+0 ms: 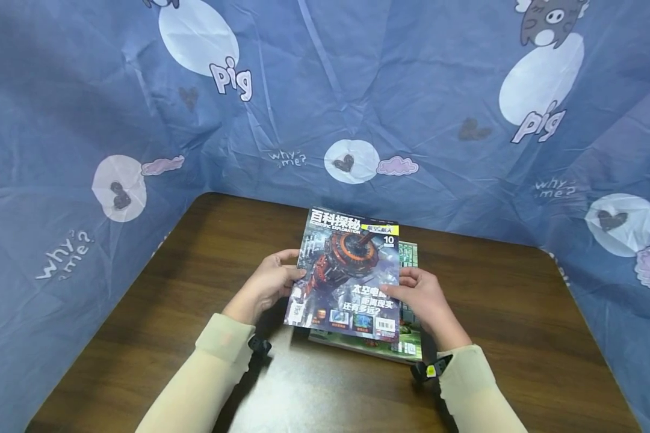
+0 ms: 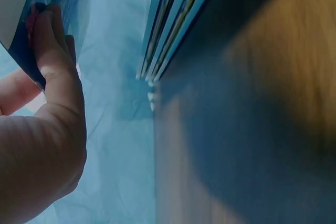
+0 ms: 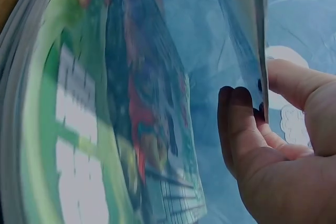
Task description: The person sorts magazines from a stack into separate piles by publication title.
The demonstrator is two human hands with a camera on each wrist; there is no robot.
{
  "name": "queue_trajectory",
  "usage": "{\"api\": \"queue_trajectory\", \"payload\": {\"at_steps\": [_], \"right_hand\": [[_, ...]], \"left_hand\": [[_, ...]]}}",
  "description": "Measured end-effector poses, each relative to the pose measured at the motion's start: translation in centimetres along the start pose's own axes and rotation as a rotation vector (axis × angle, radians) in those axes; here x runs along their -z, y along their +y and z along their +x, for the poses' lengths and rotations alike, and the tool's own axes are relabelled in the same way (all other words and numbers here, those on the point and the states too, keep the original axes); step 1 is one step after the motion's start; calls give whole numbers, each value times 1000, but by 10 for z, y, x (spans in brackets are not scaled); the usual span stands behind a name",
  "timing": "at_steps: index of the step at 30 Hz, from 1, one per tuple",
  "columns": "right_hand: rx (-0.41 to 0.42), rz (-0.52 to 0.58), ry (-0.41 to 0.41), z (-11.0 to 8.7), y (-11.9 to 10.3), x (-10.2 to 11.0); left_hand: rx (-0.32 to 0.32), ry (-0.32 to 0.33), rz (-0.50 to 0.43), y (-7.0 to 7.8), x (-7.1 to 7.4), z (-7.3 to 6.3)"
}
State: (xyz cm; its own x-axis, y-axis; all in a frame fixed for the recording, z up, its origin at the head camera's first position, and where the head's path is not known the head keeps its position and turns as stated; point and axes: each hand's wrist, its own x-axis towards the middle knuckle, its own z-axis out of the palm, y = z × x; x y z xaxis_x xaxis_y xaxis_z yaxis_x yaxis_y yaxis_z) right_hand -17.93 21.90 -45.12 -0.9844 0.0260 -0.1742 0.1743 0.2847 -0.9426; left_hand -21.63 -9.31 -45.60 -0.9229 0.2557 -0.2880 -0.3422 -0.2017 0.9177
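A magazine (image 1: 346,270) with a dark cover and an orange-red space machine is held between both hands, raised above a stack. My left hand (image 1: 271,279) pinches its left edge, thumb on the cover and fingers beneath. On the opposite edge my right hand (image 1: 419,294) pinches in the same manner; the right wrist view shows the magazine's edge between thumb and fingers (image 3: 244,124). Below lies a stack of magazines with a green cover (image 3: 79,103), mostly hidden from the head view by the raised one. A gap separates the two in both wrist views.
The stack rests on a brown wooden table (image 1: 498,300) with rounded far corners. A blue cloth (image 1: 303,90) printed with pigs and words hangs behind and along both sides of the table. Dark wrist cameras (image 1: 432,369) are strapped at both sleeves.
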Motion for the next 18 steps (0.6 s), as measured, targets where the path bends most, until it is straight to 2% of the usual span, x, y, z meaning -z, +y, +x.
{"api": "queue_trajectory", "payload": {"at_steps": [10, 18], "right_hand": [[-10, -23, 35, 8, -14, -29], [-5, 36, 52, 16, -25, -53]], "left_hand": [[-12, -18, 4, 14, 29, -5], [-14, -19, 40, 26, 51, -7]]}}
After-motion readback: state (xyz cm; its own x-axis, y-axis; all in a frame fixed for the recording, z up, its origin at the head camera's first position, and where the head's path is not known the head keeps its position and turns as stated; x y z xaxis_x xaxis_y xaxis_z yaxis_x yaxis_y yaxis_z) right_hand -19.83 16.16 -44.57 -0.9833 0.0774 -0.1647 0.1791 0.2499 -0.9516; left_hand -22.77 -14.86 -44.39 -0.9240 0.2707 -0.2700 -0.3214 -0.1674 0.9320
